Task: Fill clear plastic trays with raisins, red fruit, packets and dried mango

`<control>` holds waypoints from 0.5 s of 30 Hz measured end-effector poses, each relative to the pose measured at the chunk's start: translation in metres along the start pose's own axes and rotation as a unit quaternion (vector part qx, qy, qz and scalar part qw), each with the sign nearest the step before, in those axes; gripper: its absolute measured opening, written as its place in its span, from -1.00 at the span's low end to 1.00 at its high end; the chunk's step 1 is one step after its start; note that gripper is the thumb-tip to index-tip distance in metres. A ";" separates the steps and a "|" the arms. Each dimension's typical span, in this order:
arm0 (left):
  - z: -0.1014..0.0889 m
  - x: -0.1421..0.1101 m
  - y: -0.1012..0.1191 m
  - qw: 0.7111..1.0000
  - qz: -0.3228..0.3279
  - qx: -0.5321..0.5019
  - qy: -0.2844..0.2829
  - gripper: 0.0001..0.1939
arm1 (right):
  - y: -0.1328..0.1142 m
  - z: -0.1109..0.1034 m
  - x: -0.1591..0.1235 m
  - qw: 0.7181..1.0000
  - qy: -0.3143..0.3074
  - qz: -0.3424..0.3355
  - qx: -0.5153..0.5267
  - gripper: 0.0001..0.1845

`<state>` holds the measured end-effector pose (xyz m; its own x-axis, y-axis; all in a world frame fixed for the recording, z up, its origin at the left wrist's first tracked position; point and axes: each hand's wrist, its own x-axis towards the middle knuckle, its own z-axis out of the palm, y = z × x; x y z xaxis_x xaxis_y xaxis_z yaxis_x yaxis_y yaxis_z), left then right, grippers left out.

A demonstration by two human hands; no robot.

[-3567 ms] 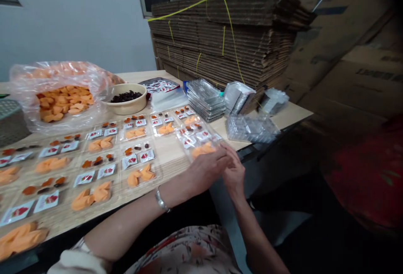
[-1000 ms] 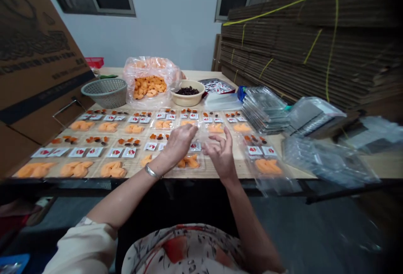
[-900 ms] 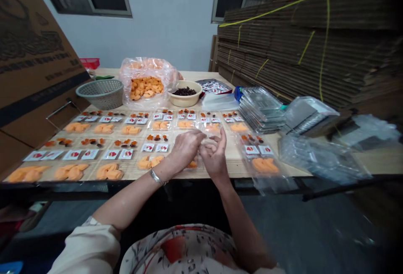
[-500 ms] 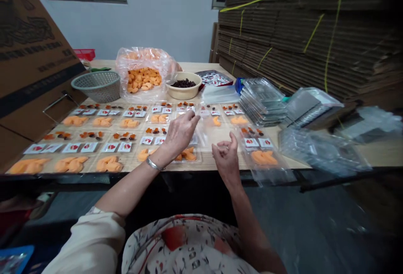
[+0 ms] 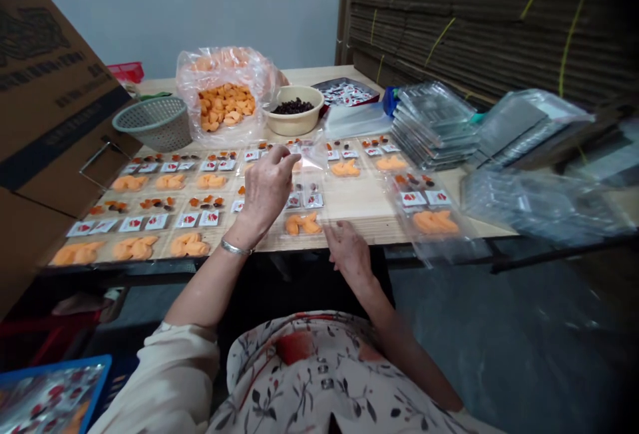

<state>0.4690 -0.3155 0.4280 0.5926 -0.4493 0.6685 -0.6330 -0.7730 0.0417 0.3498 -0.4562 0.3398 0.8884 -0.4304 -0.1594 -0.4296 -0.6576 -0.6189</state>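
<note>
My left hand (image 5: 269,188) is raised over the table, thumb and fingers pinching a thin clear plastic bag (image 5: 313,149). The bag's film hangs over the tray below, and its outline is hard to follow. Lower and to the right, my right hand (image 5: 349,251) curls its fingers at the near right corner of a clear compartment tray (image 5: 323,211). What lies between those fingers cannot be made out. In that tray sit orange folded pieces (image 5: 303,223), white sachets with red print (image 5: 313,200) and small dried pieces. A neighbouring tray is partly hidden behind my left hand.
Several filled trays (image 5: 187,244) stand in two rows. A bagged filled tray (image 5: 434,221) overhangs the front edge. Behind are a grey basket (image 5: 152,124), a bag of orange pieces (image 5: 227,108), a cream bowl (image 5: 294,124), a sachet tray (image 5: 344,93) and stacked lids (image 5: 432,121).
The view has turned left from the right end and tilted down. The bagged tray is out of my hands. My hands, close together earlier, have parted: left up and away, right down towards the edge.
</note>
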 end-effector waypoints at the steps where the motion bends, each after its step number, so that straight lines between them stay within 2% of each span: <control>1: 0.000 -0.001 0.000 1.000 -0.002 0.001 0.000 -0.66 | -0.003 -0.002 0.001 0.999 0.006 -0.007 -0.042 -0.52; 4: 0.002 -0.003 -0.001 1.000 -0.006 0.001 -0.006 -0.67 | -0.010 -0.005 0.004 0.991 0.029 -0.029 -0.129 -0.57; 7: 0.005 -0.004 -0.005 1.000 -0.005 0.004 -0.014 -0.67 | -0.013 -0.010 0.008 0.985 0.031 -0.039 -0.166 -0.64; 15: 0.003 -0.010 -0.022 0.999 -0.029 0.004 -0.017 -0.68 | 0.006 -0.022 -0.001 0.975 0.047 -0.012 -0.215 -0.74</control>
<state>0.4785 -0.2960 0.4184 0.6447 -0.4189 0.6395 -0.5934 -0.8016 0.0731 0.3428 -0.4731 0.3528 0.8887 -0.4538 -0.0653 -0.4555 -0.8579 -0.2379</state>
